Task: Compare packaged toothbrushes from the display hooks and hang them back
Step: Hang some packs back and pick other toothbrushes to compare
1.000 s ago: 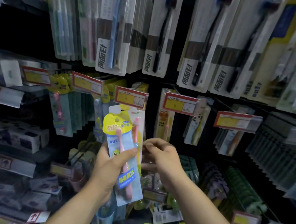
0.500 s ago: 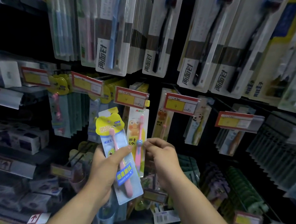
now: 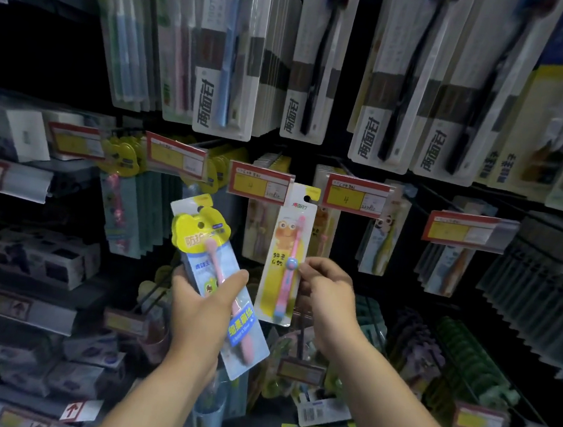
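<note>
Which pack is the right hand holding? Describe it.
Find the row of red-and-yellow price tags. Between the two central ones, the right hand pinches a narrow upright pack. Unlike the blue pack in the left hand, it is white and yellow with a cartoon face.

Honestly all you get of the person is two arms, the left forearm (image 3: 160, 391) and right forearm (image 3: 392, 403) both bare right down to the bottom edge of the view, ending in a bare left hand (image 3: 198, 308) and right hand (image 3: 327, 297), any clothing out of view.
</note>
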The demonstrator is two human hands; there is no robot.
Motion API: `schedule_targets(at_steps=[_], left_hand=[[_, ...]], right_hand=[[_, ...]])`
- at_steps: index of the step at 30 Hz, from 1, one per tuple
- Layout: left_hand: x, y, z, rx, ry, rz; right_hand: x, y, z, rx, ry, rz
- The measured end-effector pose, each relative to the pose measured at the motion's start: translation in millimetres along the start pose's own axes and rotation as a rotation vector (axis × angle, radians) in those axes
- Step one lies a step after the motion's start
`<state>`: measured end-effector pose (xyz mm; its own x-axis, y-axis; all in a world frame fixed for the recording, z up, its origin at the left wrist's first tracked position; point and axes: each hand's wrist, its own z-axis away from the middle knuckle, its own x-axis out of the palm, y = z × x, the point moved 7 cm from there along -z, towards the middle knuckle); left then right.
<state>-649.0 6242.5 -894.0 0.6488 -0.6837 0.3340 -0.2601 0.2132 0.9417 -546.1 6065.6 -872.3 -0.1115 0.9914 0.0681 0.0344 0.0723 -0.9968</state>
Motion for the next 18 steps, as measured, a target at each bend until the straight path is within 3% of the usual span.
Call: schedule_targets(at_steps=[6, 12, 18], left_hand=[[4, 0, 6, -0.017, -0.077, -0.048], [2, -6, 5, -0.04, -0.136, -0.054], [1, -4, 3, -0.072, -0.227, -0.071]], right_hand=[[-23, -13, -25, -0.081, 0.116, 0.077], [-50, -16, -48, -0.008, 0.266, 0.031], [-47, 7, -57, 0.033, 0.276, 0.106]])
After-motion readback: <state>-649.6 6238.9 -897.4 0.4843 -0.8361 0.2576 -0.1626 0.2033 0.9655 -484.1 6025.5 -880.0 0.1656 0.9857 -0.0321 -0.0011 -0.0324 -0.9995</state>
